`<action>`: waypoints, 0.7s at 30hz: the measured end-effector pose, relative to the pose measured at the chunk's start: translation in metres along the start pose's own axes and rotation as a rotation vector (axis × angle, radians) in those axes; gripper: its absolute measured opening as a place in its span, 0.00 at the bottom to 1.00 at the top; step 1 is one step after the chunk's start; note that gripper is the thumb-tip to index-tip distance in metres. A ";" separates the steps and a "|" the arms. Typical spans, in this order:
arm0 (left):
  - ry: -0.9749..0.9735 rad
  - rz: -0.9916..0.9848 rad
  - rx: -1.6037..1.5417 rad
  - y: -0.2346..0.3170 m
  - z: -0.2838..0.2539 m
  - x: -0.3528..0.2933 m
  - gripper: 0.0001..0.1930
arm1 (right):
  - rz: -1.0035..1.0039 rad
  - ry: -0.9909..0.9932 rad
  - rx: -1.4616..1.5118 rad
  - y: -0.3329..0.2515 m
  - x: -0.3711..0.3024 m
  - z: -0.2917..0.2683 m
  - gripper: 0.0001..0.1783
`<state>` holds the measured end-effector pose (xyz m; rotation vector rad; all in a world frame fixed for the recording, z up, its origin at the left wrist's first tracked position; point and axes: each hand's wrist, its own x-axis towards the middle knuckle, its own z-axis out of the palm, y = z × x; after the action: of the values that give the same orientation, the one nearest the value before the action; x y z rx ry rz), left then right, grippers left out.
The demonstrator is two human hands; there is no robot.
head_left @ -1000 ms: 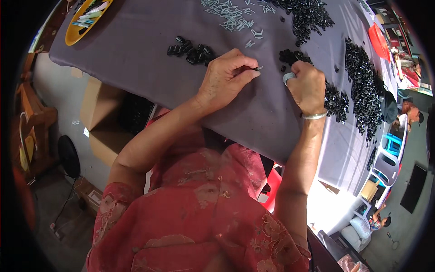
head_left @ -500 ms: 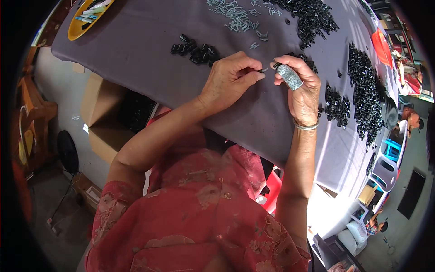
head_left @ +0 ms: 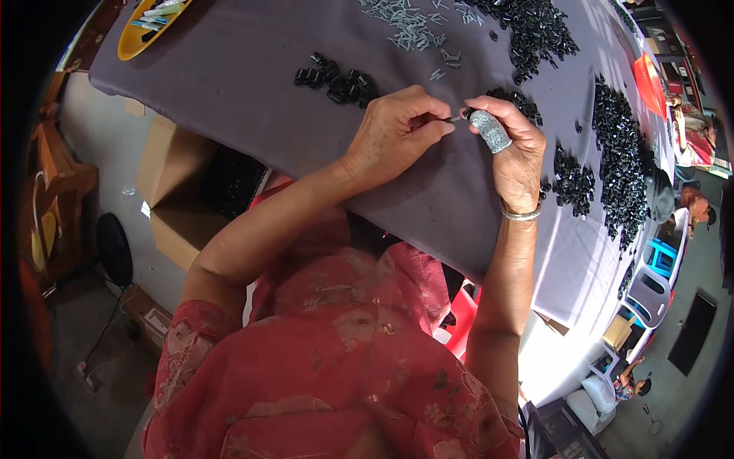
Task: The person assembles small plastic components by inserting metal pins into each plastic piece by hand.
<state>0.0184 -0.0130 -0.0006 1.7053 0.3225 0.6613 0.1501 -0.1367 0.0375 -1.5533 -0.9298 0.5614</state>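
Observation:
My left hand (head_left: 397, 138) is closed in a pinch on a small thin dark pin (head_left: 454, 119) with a pale tip, pointing toward my right hand. The fingers of my right hand (head_left: 518, 157) are closed on a small black plastic piece (head_left: 468, 112), partly hidden by the fingertips. A silvery grey wrap (head_left: 490, 131) covers one finger of that hand. Pin tip and black piece are very close; I cannot tell whether they touch. Both hands are above the grey tablecloth (head_left: 252, 84).
Small black pieces lie in a cluster (head_left: 336, 83) beyond my left hand and in larger piles (head_left: 535, 38) at the far right. Thin grey pins (head_left: 413, 27) are heaped farther back. A yellow tray (head_left: 131, 46) stands far left; an open cardboard box (head_left: 172, 164) sits below the table edge.
The gap between the pin in my left hand and the black piece in my right has narrowed. Both hands keep their pinch. The whole view has shifted slightly.

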 end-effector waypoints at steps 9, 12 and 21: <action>0.041 0.021 -0.021 -0.001 0.001 0.001 0.07 | -0.123 -0.053 -0.114 0.002 -0.001 0.005 0.10; 0.051 0.027 -0.014 -0.001 0.001 0.001 0.07 | -0.170 -0.040 -0.157 0.003 0.002 0.008 0.10; 0.067 0.006 -0.023 -0.005 0.001 0.000 0.07 | -0.222 -0.046 -0.263 -0.002 0.002 0.009 0.10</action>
<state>0.0192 -0.0128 -0.0052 1.6656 0.3551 0.7251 0.1435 -0.1296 0.0378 -1.6467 -1.2319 0.3275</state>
